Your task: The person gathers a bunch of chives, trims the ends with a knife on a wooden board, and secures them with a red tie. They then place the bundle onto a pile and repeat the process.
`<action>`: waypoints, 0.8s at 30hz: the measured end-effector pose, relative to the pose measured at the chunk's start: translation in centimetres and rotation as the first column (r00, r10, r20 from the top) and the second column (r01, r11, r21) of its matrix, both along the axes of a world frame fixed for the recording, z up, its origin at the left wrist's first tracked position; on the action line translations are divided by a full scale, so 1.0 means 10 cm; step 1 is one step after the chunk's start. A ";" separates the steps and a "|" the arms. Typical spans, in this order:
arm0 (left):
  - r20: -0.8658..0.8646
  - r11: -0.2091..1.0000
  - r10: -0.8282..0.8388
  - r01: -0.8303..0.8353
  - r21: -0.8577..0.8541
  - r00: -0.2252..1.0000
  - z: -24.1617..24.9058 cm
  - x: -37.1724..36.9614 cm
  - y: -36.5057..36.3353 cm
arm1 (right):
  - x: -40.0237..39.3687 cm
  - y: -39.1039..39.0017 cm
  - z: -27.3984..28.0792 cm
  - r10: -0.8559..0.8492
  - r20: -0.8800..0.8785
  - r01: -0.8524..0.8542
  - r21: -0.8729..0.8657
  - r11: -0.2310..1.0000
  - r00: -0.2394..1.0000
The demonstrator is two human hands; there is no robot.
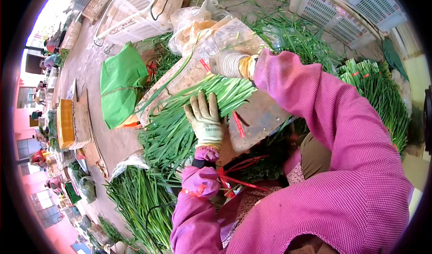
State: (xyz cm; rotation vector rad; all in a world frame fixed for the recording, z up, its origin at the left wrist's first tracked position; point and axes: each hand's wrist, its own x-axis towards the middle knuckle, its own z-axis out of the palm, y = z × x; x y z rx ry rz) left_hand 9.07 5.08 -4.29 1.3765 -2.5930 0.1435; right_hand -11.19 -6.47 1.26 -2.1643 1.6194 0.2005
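A bundle of green leafy stalks (180, 132) lies across a worn board (263, 114), its pale cut ends toward the right. My left hand (206, 119), in a white glove with stained fingertips, rests on the bundle with its fingers spread. Just beyond the pale ends is my right hand (229, 65), in a whitish glove with a yellow cuff; its fingers are blurred and cannot be made out. One red strip (238, 124) sticks out below the bundle, and another (204, 65) shows beside my right hand. More red strips (234, 177) hang near my left sleeve.
Loose greens (297, 38) and tied bundles (373, 92) lie right, more stalks (139, 204) lower left. A green bag (121, 85), clear plastic (193, 24) and white crates (135, 15) (342, 15) stand around the board. A yellow box (66, 123) and distant people are left.
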 end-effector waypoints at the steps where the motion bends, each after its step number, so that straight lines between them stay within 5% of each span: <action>1: 0.001 0.997 -0.016 0.016 -0.070 1.000 -0.05 0.00 0.00 | -0.09 -0.03 -0.14 -0.002 -0.002 0.002 0.001 1.000 1.000; 3: -0.051 1.000 -0.010 0.009 -0.030 0.999 -0.10 0.01 0.01 | -0.28 -0.11 -0.40 0.185 0.400 -0.038 -0.348 0.937 0.898; 5: -0.061 0.999 -0.011 0.009 -0.035 0.998 -0.08 0.01 0.02 | -0.26 0.02 -0.06 0.210 0.270 -0.108 -0.347 0.932 0.940; 7: -0.072 0.999 -0.015 0.012 -0.043 0.997 -0.03 -0.01 0.03 | -0.12 0.15 0.28 -0.149 0.140 0.154 -0.031 0.988 0.979; 8: -0.061 0.998 -0.025 0.021 -0.060 0.998 -0.02 -0.02 0.04 | -0.08 0.11 0.14 -0.090 -0.014 0.090 -0.010 0.996 0.996; 12: -0.040 0.993 -0.083 0.079 -0.092 0.996 0.01 -0.01 0.02 | 0.02 0.27 0.07 0.199 -0.060 -0.208 -0.229 0.951 0.978; 17: -0.112 0.987 -0.151 0.144 -0.071 0.982 0.04 -0.04 -0.10 | 0.11 0.36 -0.02 0.236 0.046 -0.222 -0.211 0.952 0.971; 19: -0.140 0.986 -0.162 0.153 -0.072 0.977 0.05 0.00 -0.11 | 0.07 0.37 -0.05 -0.053 0.280 0.064 -0.028 0.998 0.958; 21: -0.133 0.992 -0.128 0.127 -0.015 0.983 0.02 0.00 -0.10 | -0.02 0.36 -0.22 -0.036 0.394 0.071 -0.074 0.995 0.918; 23: -0.161 0.993 -0.122 0.122 -0.012 0.979 -0.02 -0.01 -0.14 | -0.09 0.34 -0.34 0.261 0.144 -0.181 -0.416 0.891 0.955; 24: -0.160 0.993 -0.115 0.119 0.014 0.980 0.00 -0.01 -0.16 | -0.09 0.34 -0.26 -0.177 0.583 0.221 -0.004 0.975 0.793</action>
